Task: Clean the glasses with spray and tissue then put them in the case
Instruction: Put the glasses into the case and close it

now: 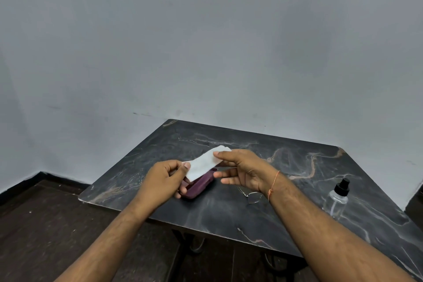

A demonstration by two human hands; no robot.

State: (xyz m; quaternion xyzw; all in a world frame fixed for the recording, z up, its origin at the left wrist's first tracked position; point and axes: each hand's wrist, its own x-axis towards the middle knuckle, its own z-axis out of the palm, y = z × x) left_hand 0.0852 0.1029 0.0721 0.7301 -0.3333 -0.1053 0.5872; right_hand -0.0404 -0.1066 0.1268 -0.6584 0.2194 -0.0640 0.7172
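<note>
A white folded tissue (pixel 204 162) is stretched in the air between both hands above the table. My left hand (pixel 164 177) pinches its near left end. My right hand (pixel 242 168) pinches its far right end with thumb and forefinger, the other fingers spread. Under the tissue a maroon glasses case (pixel 199 186) lies on the table, partly hidden by my left hand. The thin-framed glasses (pixel 251 197) lie on the table beneath my right wrist, partly covered by it. A clear spray bottle (pixel 336 201) with a black nozzle stands upright at the right.
The dark marble-patterned table (pixel 229 217) stands against a plain grey wall. Its left and front edges drop to a dark floor (pixel 57 224). An orange thread is tied round my right wrist.
</note>
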